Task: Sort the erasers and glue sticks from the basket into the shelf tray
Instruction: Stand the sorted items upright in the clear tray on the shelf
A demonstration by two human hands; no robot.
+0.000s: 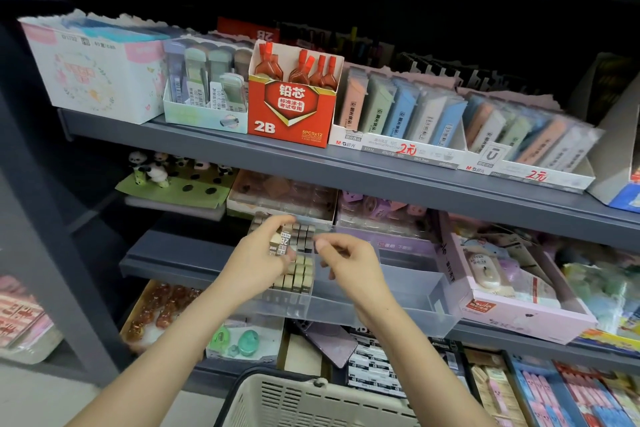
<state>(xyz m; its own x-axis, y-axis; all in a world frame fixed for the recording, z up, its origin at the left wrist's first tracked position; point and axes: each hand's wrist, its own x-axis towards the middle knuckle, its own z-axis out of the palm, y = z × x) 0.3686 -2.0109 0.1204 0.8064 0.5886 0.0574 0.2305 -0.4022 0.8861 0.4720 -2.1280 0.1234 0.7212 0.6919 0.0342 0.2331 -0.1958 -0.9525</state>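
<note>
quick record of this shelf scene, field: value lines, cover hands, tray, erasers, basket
left hand: left hand grips a few 2B erasers above the tray
right hand: right hand has curled fingers and is over the tray; unclear if it holds anything
tray: clear plastic, divided, on the middle shelf
tray contents: rows of erasers in the left compartment
basket: cream basket below the hands, contents out of view

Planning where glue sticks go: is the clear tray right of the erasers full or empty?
Empty where visible: right of the erasers, the clear tray shows only bare plastic.
</note>
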